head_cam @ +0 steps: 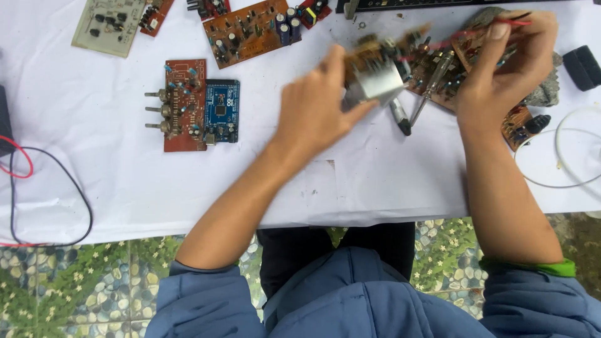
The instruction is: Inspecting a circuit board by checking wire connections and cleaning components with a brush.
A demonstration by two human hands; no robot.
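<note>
I had a brown circuit board with a metal block point(375, 78) held above the white table point(125, 188), my left hand point(316, 109) closed on its near edge, though blur softened the details. My right hand point(501, 69) pinched a red wire point(510, 22) over it. Judging by this, I was checking the wiring; next needed steadier hands. A blue board point(221, 106) lay well apart.
</note>
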